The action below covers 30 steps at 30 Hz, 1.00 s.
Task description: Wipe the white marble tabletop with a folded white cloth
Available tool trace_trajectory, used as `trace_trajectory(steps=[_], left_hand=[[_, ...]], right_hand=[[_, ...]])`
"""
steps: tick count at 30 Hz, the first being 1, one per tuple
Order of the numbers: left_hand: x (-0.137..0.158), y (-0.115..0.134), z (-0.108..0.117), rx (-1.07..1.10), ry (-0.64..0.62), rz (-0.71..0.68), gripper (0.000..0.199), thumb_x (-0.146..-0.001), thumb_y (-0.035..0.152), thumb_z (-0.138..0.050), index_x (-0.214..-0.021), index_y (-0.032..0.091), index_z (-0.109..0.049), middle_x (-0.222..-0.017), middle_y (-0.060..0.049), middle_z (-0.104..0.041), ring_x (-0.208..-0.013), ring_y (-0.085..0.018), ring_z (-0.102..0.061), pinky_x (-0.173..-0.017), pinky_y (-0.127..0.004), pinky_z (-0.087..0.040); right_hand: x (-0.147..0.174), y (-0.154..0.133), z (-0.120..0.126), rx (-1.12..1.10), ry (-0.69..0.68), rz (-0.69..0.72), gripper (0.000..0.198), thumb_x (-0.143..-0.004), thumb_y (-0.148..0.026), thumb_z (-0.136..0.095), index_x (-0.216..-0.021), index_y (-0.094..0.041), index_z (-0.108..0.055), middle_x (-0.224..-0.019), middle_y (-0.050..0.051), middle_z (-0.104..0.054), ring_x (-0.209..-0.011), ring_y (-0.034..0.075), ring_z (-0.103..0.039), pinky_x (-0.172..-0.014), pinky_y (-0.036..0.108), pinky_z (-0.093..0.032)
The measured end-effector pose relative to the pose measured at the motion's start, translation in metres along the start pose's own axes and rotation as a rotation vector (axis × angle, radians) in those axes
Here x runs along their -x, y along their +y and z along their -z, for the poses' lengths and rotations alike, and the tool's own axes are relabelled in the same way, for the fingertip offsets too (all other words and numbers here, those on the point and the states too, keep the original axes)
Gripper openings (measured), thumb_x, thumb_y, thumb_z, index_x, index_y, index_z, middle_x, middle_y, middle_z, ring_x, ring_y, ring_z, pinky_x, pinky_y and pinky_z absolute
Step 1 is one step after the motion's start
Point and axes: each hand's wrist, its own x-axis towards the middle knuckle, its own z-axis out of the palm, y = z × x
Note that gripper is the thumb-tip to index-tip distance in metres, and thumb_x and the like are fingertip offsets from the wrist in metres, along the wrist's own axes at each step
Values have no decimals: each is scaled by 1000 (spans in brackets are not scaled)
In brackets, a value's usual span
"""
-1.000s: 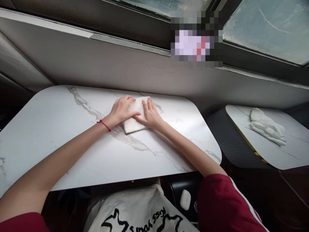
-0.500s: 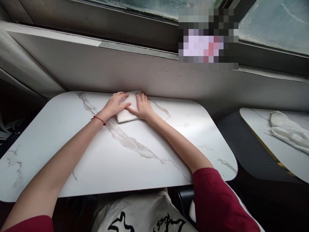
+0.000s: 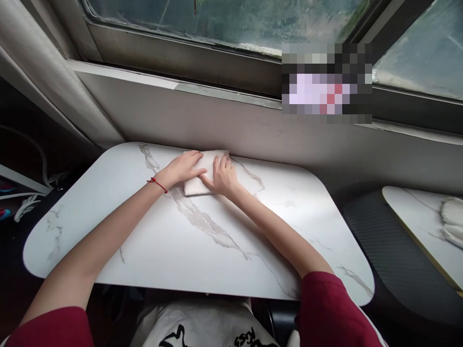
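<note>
A folded white cloth point(image 3: 197, 185) lies at the far edge of the white marbled table point(image 3: 144, 250), close to the wall. My left hand point(image 3: 182, 168) rests on its left part, fingers stretched and thumb pointing right. On the right part lies my right hand point(image 3: 224, 177), its fingers apart and slightly bent, its thumb towards the left one. The two thumbs are almost touching. Both palms press down on the cloth, covering its sides, while its middle and front edge show. A red cord bracelet point(image 3: 158, 185) circles my left wrist.
The wall point(image 3: 253, 132) and window ledge rise behind the table. To the right, past a dark ribbed surface point(image 3: 383, 250), a second marbled table point(image 3: 415, 212) bears a crumpled white cloth point(image 3: 452, 217). White cables point(image 3: 27, 207) hang at the left.
My view has tilted and shifted, so the table sits lower and further right. The fingers of my right hand look more bent. Both hands are still on the cloth.
</note>
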Motion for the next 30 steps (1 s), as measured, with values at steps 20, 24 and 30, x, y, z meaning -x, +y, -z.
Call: trace_trajectory(steps=[20,24,30], left_hand=[[182,83,13,-3,-67,69,54,-103,48,-41,-152,24,-41,-158,-8,-44,-146,-25,-42,-121,-41,-37],[218,94,6,113,-57,175,59,-101,45,-46,-157,32,-33,-163,-3,-37,-149,-25,-37,-122,-43,-36],[249,107,-20,202,90,328,61,-102,43,-45,-159,42,-21,-166,1,-29,-153,-25,-27,-123,-49,-35]], right_hand=[[159,-87,41,103,-274,405,51,-78,-22,-76,-128,-24,-68,-141,26,-57,-116,55,-62,-56,56,-61],[185,-93,35,230,-230,549,51,-80,-19,-71,-131,-26,-65,-144,24,-55,-112,54,-65,-50,55,-60],[201,-94,29,226,-174,675,50,-84,-27,-68,-134,-24,-64,-145,26,-53,-110,59,-63,-53,61,-58]])
